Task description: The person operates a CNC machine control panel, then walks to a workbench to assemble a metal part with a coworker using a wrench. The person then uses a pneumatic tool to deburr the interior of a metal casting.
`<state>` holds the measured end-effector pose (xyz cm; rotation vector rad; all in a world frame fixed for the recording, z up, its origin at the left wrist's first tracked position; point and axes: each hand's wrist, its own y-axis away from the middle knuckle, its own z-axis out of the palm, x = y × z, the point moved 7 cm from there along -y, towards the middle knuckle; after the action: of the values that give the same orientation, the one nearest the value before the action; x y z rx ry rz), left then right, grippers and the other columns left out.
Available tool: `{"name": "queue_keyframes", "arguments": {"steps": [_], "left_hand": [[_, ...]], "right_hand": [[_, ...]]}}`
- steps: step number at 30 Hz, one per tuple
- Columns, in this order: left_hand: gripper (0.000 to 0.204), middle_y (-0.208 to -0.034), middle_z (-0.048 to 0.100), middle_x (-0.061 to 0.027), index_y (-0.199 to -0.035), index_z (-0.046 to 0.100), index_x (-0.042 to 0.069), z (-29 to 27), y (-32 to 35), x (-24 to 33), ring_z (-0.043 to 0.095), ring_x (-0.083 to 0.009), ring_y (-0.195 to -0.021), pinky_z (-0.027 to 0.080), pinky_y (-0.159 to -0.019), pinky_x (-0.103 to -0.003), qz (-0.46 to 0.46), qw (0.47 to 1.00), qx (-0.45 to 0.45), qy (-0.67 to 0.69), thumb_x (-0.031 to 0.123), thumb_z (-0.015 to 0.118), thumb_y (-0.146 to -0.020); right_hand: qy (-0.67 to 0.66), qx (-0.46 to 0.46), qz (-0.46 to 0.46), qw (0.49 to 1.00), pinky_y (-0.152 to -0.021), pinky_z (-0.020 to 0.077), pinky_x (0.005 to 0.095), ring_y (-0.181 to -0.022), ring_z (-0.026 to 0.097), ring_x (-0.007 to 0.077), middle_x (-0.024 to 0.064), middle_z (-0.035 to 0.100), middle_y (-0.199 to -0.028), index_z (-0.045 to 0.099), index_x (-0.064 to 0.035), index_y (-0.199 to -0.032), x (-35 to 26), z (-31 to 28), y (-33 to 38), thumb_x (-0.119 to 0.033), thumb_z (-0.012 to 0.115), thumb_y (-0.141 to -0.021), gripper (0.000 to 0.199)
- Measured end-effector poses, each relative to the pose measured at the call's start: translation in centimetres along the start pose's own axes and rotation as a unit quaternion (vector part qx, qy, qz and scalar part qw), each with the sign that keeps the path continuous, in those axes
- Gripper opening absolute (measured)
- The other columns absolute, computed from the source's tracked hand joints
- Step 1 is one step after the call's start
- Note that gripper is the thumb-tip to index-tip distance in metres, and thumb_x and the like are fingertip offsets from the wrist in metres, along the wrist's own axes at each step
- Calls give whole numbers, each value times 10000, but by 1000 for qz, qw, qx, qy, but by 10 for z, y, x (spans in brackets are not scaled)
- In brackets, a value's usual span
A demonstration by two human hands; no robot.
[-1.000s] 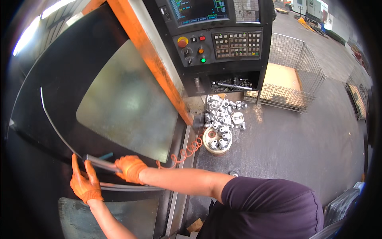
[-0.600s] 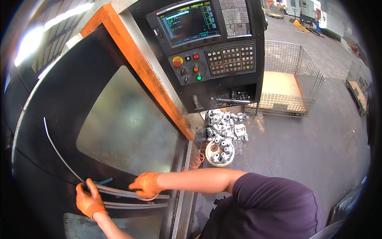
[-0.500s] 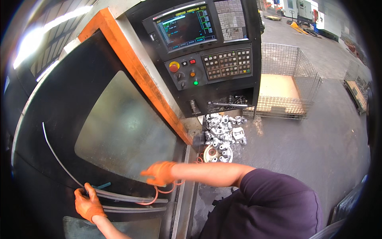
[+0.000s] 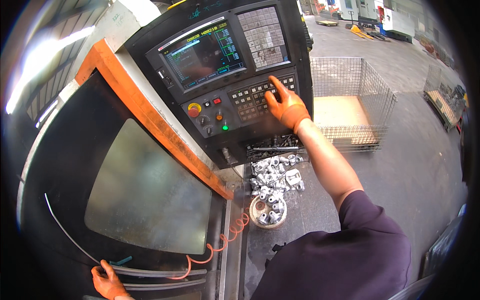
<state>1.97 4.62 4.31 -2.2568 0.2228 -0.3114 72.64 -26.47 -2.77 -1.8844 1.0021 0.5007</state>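
Observation:
My right hand (image 4: 286, 106), in an orange glove, is at the button keypad (image 4: 247, 102) of the black control panel. Its index finger is stretched out over the upper keys; whether it touches a key I cannot tell. At the lower left, my orange-gloved left hand (image 4: 107, 281) is closed round the left end of the grey door handle (image 4: 155, 273). A thin curved metal tube (image 4: 67, 232) runs up and left from that hand, and a teal stick-like part (image 4: 121, 261) shows beside it. Whether the fingers also grip the tube is hidden. An orange coiled hose (image 4: 231, 235) hangs by the handle.
The lit screen (image 4: 204, 56) sits above the keypad, with a red stop button (image 4: 194, 110) lower left. A dark machine door has a window (image 4: 150, 195). Silvery metal parts (image 4: 272, 172) lie on the floor by a round bucket (image 4: 252, 220). A wire-mesh crate (image 4: 377, 100) stands right.
My right hand has gone from beside the door window up to the keypad. My left hand stays at the handle. The view has shifted, and more of the coiled hose shows.

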Motion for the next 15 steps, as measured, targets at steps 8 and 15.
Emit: {"name": "queue_keyframes", "arguments": {"steps": [8,15], "left_hand": [[492,-771,643,-158,-869,608,-2,1,-2,4,594,-352,-707,484,-708,-448,8,1000,11,24,481,651,-957],[563,-915,755,-147,-910,759,61,-38,6,56,716,-356,-810,570,-738,-471,22,999,13,-45,613,653,-896]], "right_hand": [[79,-63,27,995,-1048,464,470,-1217,609,391,195,650,-1318,274,-295,-1612,-22,-29,-48,-472,499,-996,680],[109,-83,32,990,-1043,472,484,-1194,624,401,196,669,-1283,294,-322,-1590,-25,-35,-67,-469,477,-1002,633]]}}
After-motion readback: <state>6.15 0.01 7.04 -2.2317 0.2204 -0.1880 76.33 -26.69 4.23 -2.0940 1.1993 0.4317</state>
